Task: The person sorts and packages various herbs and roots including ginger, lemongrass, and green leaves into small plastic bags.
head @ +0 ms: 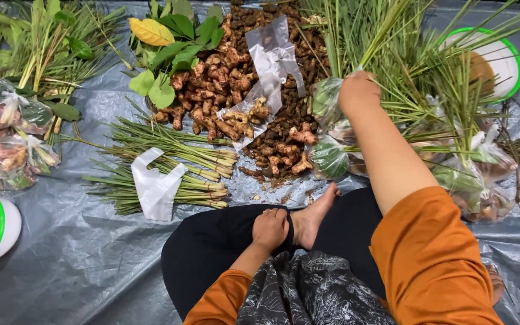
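Grey tarp (79, 253): right hand (358, 91) fingers grip a filled bag (326, 99).

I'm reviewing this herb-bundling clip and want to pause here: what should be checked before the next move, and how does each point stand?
1. Right hand has hold of a filled clear bag: ok, it is closed at the bag's top by the lemongrass stalks.
2. Left hand free: ok, resting on the lap, holding nothing.
3. Bag sealed: cannot tell, the hand hides the neck.
4. Spare empty clear bags available: ok, lying on the ginger root pile.
5. Trimmed lemongrass bundle available: ok, on the grey tarp with a white plastic bag on it.
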